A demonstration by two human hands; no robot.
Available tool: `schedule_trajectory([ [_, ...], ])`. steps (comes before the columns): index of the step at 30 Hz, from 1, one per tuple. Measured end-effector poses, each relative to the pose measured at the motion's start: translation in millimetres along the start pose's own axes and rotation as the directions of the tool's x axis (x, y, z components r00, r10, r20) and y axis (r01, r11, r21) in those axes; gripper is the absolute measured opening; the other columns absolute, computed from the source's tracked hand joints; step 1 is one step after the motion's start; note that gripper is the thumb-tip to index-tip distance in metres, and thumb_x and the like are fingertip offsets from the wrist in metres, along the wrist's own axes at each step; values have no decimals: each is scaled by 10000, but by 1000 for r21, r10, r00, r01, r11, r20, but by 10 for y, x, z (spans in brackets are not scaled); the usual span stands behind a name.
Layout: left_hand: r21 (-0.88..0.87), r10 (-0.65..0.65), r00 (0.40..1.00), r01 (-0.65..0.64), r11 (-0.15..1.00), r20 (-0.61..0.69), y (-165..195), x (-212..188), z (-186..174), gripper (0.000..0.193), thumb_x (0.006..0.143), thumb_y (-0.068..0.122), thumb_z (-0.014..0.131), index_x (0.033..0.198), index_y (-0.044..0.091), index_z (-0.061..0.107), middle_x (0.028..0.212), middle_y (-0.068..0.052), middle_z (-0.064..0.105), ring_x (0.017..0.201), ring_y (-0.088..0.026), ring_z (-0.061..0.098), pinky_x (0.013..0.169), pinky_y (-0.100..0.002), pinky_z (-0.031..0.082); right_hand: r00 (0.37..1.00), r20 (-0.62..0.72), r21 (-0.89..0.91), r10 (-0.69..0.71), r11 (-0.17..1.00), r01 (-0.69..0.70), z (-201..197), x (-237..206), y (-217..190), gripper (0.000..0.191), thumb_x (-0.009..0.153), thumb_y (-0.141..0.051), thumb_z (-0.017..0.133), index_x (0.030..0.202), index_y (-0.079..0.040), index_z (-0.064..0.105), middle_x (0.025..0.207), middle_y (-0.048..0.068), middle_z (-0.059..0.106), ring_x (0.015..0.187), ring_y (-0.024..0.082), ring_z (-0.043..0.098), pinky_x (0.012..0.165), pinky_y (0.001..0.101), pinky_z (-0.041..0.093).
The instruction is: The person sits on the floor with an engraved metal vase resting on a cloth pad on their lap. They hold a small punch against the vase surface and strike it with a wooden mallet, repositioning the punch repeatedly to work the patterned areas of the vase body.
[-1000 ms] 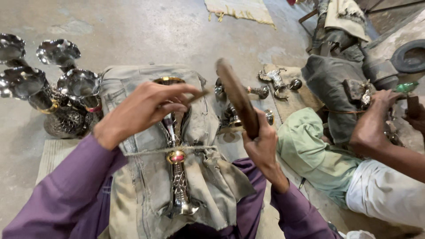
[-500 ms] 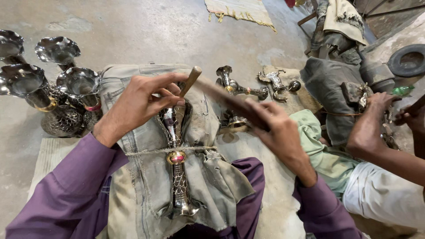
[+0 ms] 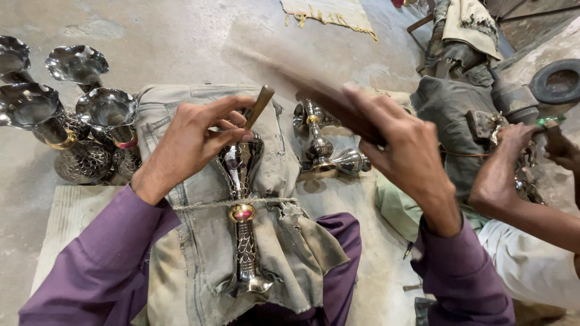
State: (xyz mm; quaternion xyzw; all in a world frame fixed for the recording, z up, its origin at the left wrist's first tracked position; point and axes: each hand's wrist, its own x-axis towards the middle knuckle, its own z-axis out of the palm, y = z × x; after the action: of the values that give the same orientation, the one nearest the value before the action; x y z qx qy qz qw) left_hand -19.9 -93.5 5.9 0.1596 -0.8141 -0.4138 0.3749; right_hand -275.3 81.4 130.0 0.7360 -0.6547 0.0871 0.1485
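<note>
Bare grey concrete floor (image 3: 181, 36) with a frayed mat (image 3: 329, 12).

Even, soft daylight fills the scene, with only faint shadows. Glare glints on the metal vases (image 3: 90, 115). The right hand (image 3: 399, 151) and its stick (image 3: 290, 66) smear with motion blur; edges bend outward.

Right hand (image 3: 403, 154) swung wooden mallet (image 3: 314, 84) back up, off chisel (image 3: 258, 106).

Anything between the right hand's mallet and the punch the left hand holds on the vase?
Nothing visible. The right hand swings a blurred wooden mallet above the punch, whose top end is bare. The left hand grips the punch lower down, against the metal vase tied onto the cloth pad.
</note>
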Motion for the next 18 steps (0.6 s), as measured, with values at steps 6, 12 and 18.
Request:
schedule_trajectory([
  [6,-10,0,999,0,1000,-39,41,-42,8,473,914,116,719,1372,157,611,993,-110,791,922,-199,797,728,-356,675,977,-207,250,-50,963,103,76,209,37,763,886,-16,730,1579,-177,453,1351,103,646,1030,228,713,867,334,624],
  [12,-36,-7,993,3,999,-114,27,-125,67,450,910,97,719,1347,143,622,1002,-108,793,891,-210,804,740,-347,684,964,-255,135,-76,984,113,23,267,7,724,905,-11,727,1550,-188,450,1307,65,681,1005,168,710,875,298,606],
  [18,-63,46,980,-59,996,-194,-17,-155,154,401,970,75,694,1358,133,611,1059,-121,793,955,-222,799,805,-365,691,991,-104,-173,-80,983,61,-67,400,-65,678,897,-10,721,1535,-163,551,1080,46,735,692,156,655,604,303,563],
])
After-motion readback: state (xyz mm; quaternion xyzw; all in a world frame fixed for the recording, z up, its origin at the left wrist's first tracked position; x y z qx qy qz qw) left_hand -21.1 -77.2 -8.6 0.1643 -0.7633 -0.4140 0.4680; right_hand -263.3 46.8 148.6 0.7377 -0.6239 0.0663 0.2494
